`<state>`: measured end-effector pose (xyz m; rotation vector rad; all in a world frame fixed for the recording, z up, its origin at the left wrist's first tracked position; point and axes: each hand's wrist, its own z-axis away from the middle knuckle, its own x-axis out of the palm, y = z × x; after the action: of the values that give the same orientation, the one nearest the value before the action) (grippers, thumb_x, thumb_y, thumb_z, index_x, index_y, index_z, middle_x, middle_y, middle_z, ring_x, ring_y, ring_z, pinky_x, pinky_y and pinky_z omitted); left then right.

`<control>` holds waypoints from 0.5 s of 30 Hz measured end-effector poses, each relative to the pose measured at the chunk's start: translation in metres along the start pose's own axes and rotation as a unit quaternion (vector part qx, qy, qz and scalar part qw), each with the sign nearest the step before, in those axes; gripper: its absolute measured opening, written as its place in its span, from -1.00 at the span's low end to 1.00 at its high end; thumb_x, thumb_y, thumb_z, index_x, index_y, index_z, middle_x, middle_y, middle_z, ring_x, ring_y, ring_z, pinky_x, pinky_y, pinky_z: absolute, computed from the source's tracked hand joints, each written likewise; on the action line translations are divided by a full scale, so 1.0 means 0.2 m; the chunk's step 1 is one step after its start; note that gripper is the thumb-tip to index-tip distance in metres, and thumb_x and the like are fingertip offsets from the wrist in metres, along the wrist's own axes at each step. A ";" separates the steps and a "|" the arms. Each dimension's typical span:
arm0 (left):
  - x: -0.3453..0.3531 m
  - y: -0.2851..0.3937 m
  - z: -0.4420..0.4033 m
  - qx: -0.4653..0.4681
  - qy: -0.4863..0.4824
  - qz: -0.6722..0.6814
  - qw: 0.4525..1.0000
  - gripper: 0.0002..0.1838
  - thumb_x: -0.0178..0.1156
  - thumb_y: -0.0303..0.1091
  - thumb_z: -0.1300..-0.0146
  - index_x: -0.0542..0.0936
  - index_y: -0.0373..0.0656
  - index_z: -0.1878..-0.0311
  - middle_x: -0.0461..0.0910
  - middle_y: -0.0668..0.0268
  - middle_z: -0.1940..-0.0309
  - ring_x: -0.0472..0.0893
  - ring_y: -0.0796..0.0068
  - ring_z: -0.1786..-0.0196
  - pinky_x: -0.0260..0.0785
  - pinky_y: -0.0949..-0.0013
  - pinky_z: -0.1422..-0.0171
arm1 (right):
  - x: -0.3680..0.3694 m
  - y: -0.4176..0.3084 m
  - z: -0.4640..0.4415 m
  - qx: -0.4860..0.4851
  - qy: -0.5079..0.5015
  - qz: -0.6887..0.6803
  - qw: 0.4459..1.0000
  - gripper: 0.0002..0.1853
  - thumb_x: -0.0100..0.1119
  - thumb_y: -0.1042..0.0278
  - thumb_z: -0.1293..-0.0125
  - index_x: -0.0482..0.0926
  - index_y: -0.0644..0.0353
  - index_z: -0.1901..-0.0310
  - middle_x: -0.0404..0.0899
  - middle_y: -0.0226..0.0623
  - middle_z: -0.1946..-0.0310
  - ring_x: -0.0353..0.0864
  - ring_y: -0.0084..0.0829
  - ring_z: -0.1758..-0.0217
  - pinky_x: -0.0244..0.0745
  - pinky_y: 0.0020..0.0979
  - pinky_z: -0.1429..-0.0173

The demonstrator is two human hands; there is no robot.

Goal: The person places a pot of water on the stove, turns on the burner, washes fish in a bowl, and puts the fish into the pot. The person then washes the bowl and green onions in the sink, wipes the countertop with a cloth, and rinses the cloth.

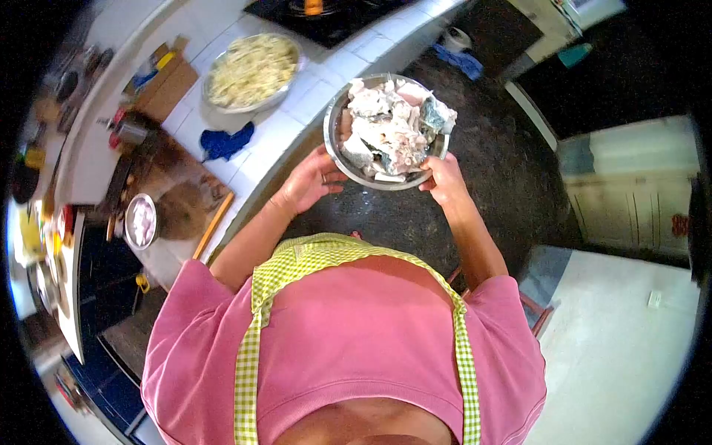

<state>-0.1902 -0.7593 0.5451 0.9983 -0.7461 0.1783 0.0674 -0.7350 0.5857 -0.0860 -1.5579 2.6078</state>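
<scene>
A round steel bowl [331, 141] is held out in front of me, over the floor beside the counter edge. Heaped in it are raw fish pieces [393, 122], pale flesh with some grey-green skin. My right hand [446, 180] grips the bowl's near right rim, with its thumb on the edge. My left hand [310, 182] is at the near left side of the bowl, its fingers spread and a ring on one of them. Whether its fingertips touch the bowl, I cannot tell.
On the white tiled counter [300, 100] stand a basin of pale yellow shredded food [252, 72] and a dark blue cloth [225, 141]. A small bowl of white pieces [141, 220] rests on a brown board [182, 200]. A black stove [326, 18] lies beyond; a white surface [623, 334] is at right.
</scene>
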 end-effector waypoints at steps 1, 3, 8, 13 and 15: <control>-0.44 -0.06 -0.02 -0.013 -0.015 0.039 0.999 -0.48 -0.05 -0.05 -0.13 0.15 0.04 -0.15 0.43 0.29 0.16 0.42 0.40 0.14 0.23 0.26 0.07 | 0.29 0.29 -0.14 0.000 0.006 0.005 1.000 -0.83 -0.05 0.51 0.09 0.38 0.28 0.37 0.44 -0.28 0.59 0.44 -0.43 0.71 0.31 -0.47 0.83; -0.61 -0.04 -0.19 -0.050 -0.033 0.037 0.998 -0.53 -0.12 0.06 -0.14 0.28 0.08 -0.08 0.44 0.28 0.17 0.42 0.36 0.14 0.25 0.20 0.06 | 0.34 0.35 -0.20 -0.026 0.008 0.009 1.000 -0.80 -0.08 0.52 0.12 0.38 0.27 0.35 0.44 -0.29 0.56 0.44 -0.45 0.67 0.33 -0.48 0.80; -0.80 -0.02 -0.62 -0.054 -0.056 -0.023 0.997 -0.42 -0.26 0.17 -0.17 0.25 -0.03 -0.11 0.37 0.23 0.06 0.41 0.36 0.10 0.25 0.17 -0.02 | 0.31 0.54 -0.49 -0.034 0.059 0.023 0.997 -0.75 -0.09 0.53 0.12 0.38 0.29 0.31 0.45 -0.29 0.56 0.45 -0.48 0.65 0.33 -0.51 0.78; -0.94 -0.03 -0.88 -0.059 -0.055 -0.055 0.995 -0.38 -0.24 0.17 -0.18 0.14 -0.06 -0.18 0.36 0.15 0.04 0.42 0.35 0.15 0.28 0.20 0.04 | 0.24 0.67 -0.68 -0.044 0.089 -0.039 0.994 -0.81 -0.10 0.57 0.09 0.34 0.36 0.35 0.39 -0.31 0.63 0.37 -0.51 0.75 0.33 -0.54 0.80; -1.15 -0.07 -0.85 -0.046 -0.020 -0.071 0.996 -0.38 -0.22 0.14 -0.18 0.11 -0.07 -0.20 0.34 0.15 0.01 0.42 0.36 0.16 0.31 0.26 0.10 | 0.29 0.80 -0.82 -0.010 0.090 -0.027 0.996 -0.76 -0.11 0.58 0.12 0.34 0.36 0.31 0.43 -0.23 0.56 0.42 -0.45 0.69 0.32 -0.48 0.79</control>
<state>-0.2717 -0.5850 0.3340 0.9660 -0.7110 0.0004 0.0159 -0.6607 0.3669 -0.2693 -1.5040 2.4665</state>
